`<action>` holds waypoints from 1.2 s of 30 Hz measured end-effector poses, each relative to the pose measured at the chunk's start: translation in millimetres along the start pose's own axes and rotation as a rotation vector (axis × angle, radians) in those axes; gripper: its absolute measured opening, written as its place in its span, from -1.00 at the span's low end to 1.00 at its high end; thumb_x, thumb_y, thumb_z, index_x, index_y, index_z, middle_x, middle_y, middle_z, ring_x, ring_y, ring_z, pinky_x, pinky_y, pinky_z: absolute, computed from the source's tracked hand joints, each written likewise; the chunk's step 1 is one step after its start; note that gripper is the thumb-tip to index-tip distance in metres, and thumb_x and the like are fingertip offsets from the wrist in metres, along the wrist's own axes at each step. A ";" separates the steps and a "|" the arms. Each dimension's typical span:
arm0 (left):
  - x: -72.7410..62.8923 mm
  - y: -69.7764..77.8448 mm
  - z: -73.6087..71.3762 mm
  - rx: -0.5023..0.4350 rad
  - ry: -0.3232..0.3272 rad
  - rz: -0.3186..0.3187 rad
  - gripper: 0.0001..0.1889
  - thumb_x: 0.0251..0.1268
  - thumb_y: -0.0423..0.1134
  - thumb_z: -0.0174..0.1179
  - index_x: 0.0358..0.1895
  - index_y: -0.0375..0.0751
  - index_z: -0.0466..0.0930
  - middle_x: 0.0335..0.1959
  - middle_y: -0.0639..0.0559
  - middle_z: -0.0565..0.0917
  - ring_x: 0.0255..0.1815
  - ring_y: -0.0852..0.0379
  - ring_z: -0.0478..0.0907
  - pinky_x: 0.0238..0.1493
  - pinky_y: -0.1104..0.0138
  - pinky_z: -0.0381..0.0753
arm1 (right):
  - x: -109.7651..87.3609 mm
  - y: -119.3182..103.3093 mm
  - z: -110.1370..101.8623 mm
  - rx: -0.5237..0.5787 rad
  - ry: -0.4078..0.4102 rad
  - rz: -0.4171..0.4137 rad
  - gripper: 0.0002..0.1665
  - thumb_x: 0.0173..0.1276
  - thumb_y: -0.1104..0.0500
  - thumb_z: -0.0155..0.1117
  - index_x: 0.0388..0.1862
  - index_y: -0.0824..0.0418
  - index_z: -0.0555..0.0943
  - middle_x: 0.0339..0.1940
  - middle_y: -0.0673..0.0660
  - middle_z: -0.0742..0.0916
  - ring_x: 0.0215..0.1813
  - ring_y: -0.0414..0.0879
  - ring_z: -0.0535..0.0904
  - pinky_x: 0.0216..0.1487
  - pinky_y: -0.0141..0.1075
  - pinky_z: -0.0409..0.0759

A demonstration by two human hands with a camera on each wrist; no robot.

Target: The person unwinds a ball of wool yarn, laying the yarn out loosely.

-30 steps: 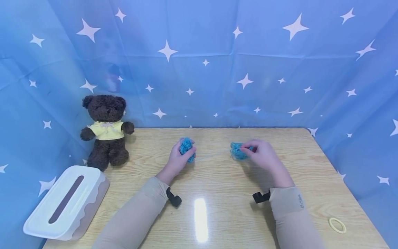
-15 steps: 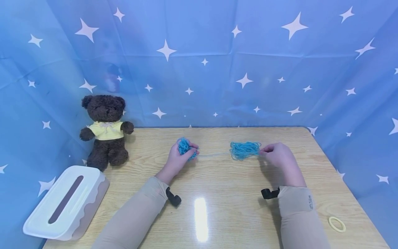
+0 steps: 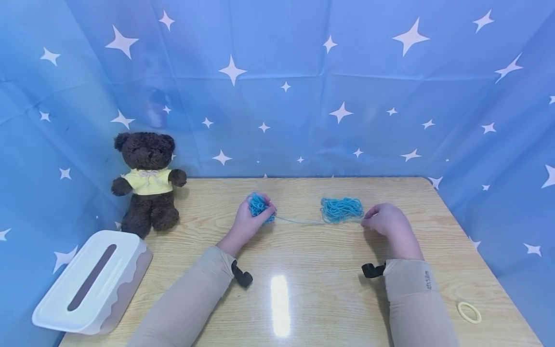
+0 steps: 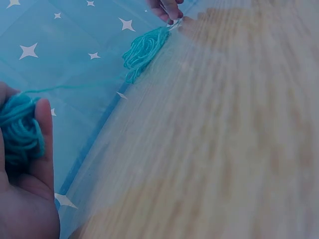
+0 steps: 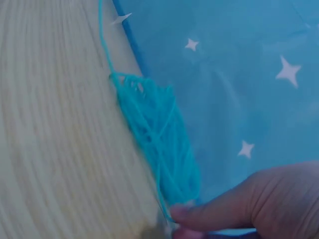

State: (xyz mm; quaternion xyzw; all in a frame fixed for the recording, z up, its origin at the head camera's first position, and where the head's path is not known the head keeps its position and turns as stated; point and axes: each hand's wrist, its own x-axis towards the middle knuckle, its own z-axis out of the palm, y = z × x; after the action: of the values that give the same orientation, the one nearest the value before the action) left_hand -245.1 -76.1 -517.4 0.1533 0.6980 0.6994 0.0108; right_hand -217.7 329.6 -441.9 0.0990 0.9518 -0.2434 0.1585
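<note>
A ball of turquoise yarn (image 3: 258,206) sits in my left hand (image 3: 245,224), with thumb and fingers curled round it; the left wrist view shows the wound yarn (image 4: 21,128) in the palm. To the right, a loose bundle of looped yarn (image 3: 341,210) lies on the table. One thin strand (image 3: 299,221) runs between the ball and the bundle. At the bundle's right end, my right hand (image 3: 387,222) pinches yarn between thumb and fingertip. Seen from the right wrist, the strand (image 5: 160,191) leads down along the bundle (image 5: 154,134) to that pinch.
A dark brown teddy bear (image 3: 149,183) in a yellow top sits at the back left of the wooden table (image 3: 321,289). Before it stands a white tissue box (image 3: 86,284). A pale yellow ring (image 3: 469,313) lies at the front right. Behind hangs a starry blue curtain (image 3: 277,106).
My right hand has drawn away from over the bundle to its right end, then slightly nearer me. The strand between ball and bundle hangs lower. My left hand stays nearly still with the ball.
</note>
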 end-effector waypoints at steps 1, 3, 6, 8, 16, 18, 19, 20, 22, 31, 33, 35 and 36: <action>0.0 -0.2 0.1 -0.008 -0.006 -0.002 -0.77 0.56 -0.29 0.37 0.13 -0.21 0.58 -0.03 -0.03 0.76 -0.02 0.17 0.80 0.17 0.33 0.81 | -2.8 -3.9 -0.7 -0.003 0.024 -0.014 -0.54 0.61 -0.04 0.32 0.20 0.30 0.68 0.03 0.31 0.80 0.04 0.21 0.69 0.01 0.07 0.65; 0.0 -0.5 0.2 -0.018 -0.017 -0.008 -0.74 0.56 -0.29 0.38 0.15 -0.22 0.58 -0.01 -0.02 0.76 0.00 0.17 0.80 0.19 0.33 0.81 | -8.4 -13.9 -0.5 0.009 0.101 -0.069 -0.53 0.66 -0.08 0.26 0.25 0.26 0.66 0.10 0.32 0.80 0.07 0.21 0.71 0.00 0.06 0.66; -0.5 -0.2 0.4 -0.034 -0.035 -0.015 -0.72 0.54 -0.30 0.40 0.17 -0.23 0.58 0.00 0.00 0.76 0.02 0.17 0.80 0.19 0.34 0.81 | -14.7 -35.4 9.6 0.129 0.205 -0.218 -0.53 0.71 -0.13 0.22 0.32 0.15 0.66 0.20 0.27 0.79 0.08 0.18 0.72 -0.05 -0.01 0.71; -0.6 0.2 -0.1 -0.052 -0.050 -0.017 -0.72 0.54 -0.31 0.40 0.17 -0.23 0.58 0.00 0.00 0.76 0.02 0.17 0.81 0.18 0.34 0.81 | -15.1 -53.0 25.0 0.224 0.214 -0.340 -0.52 0.70 -0.17 0.25 0.36 0.07 0.69 0.18 0.22 0.82 0.05 0.14 0.73 -0.09 -0.10 0.72; -1.2 -0.6 -0.5 -0.098 -0.119 0.012 -0.71 0.55 -0.34 0.39 0.18 -0.29 0.55 0.00 -0.06 0.77 0.02 0.13 0.83 0.18 0.28 0.84 | -17.3 -113.9 106.9 0.378 0.023 -0.574 -0.48 0.70 -0.14 0.29 0.46 0.06 0.68 0.09 0.21 0.88 -0.38 -0.07 0.68 -0.44 -0.27 0.62; -1.2 -1.2 -0.2 -0.079 -0.126 0.024 -0.71 0.54 -0.33 0.40 0.17 -0.28 0.56 0.00 -0.06 0.77 0.04 0.14 0.82 0.18 0.30 0.83 | -20.0 -122.7 118.0 0.388 0.021 -0.565 -0.53 0.70 -0.10 0.31 0.41 0.07 0.73 -0.06 0.21 0.90 -0.48 -0.09 0.65 -0.53 -0.26 0.56; -1.3 -1.1 0.0 -0.069 -0.127 0.029 -0.71 0.54 -0.32 0.41 0.16 -0.27 0.57 0.00 -0.06 0.78 0.04 0.15 0.81 0.18 0.31 0.83 | -21.5 -126.1 121.5 0.384 0.027 -0.554 -0.57 0.69 -0.09 0.32 0.37 0.06 0.76 -0.18 0.20 0.89 -0.51 -0.08 0.63 -0.55 -0.27 0.53; -1.3 -1.2 -0.1 -0.060 -0.127 0.032 -0.71 0.53 -0.32 0.41 0.16 -0.26 0.57 0.00 -0.06 0.78 0.04 0.15 0.80 0.18 0.32 0.82 | -23.3 -128.8 123.5 0.382 0.029 -0.540 -0.61 0.68 -0.08 0.33 0.32 0.03 0.79 -0.28 0.19 0.87 -0.54 -0.08 0.62 -0.57 -0.28 0.51; -1.0 -1.2 -0.1 -0.050 -0.128 0.036 -0.71 0.52 -0.31 0.42 0.15 -0.25 0.58 0.00 -0.05 0.79 0.04 0.15 0.80 0.17 0.33 0.82 | -25.1 -130.9 124.4 0.364 0.034 -0.525 -0.69 0.68 -0.05 0.35 0.23 0.00 0.83 -0.42 0.15 0.82 -0.56 -0.09 0.59 -0.56 -0.29 0.49; -1.8 0.8 -2.1 0.008 -0.087 0.011 -0.72 0.50 -0.27 0.44 0.13 -0.19 0.62 -0.01 -0.01 0.75 0.03 0.16 0.72 0.15 0.40 0.74 | -25.0 -111.0 85.4 0.245 0.030 -0.577 -0.77 0.72 0.07 0.28 0.08 0.15 0.80 -0.14 0.13 0.85 -0.32 -0.11 0.60 -0.34 -0.26 0.59; -2.2 1.2 -2.3 0.026 -0.079 -0.004 -0.73 0.49 -0.25 0.45 0.12 -0.17 0.63 0.00 0.01 0.73 0.04 0.15 0.69 0.16 0.39 0.72 | -24.0 -100.9 73.8 0.229 0.031 -0.547 -0.78 0.72 0.06 0.28 0.07 0.11 0.79 -0.11 0.13 0.84 -0.28 -0.09 0.60 -0.30 -0.23 0.59; -2.1 1.2 -2.2 0.039 -0.070 -0.022 -0.73 0.49 -0.23 0.45 0.12 -0.15 0.64 0.01 0.02 0.72 0.06 0.14 0.68 0.16 0.38 0.70 | -22.1 -89.4 63.0 0.226 0.031 -0.507 -0.79 0.72 0.05 0.28 0.08 0.09 0.78 -0.10 0.16 0.82 -0.27 -0.06 0.58 -0.28 -0.21 0.58; -2.2 1.3 -2.2 0.044 -0.066 -0.029 -0.74 0.49 -0.23 0.44 0.11 -0.15 0.64 0.01 0.03 0.72 0.06 0.14 0.67 0.16 0.38 0.70 | -21.2 -83.3 57.8 0.221 0.031 -0.485 -0.77 0.73 0.04 0.27 0.10 0.09 0.78 -0.09 0.19 0.82 -0.28 -0.05 0.57 -0.28 -0.20 0.57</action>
State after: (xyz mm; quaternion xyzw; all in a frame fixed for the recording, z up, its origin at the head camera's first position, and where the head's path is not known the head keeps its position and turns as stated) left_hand -243.3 -78.8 -516.5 0.1664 0.7147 0.6782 0.0407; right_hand -205.5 226.9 -446.6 -0.1113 0.9176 -0.3752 0.0692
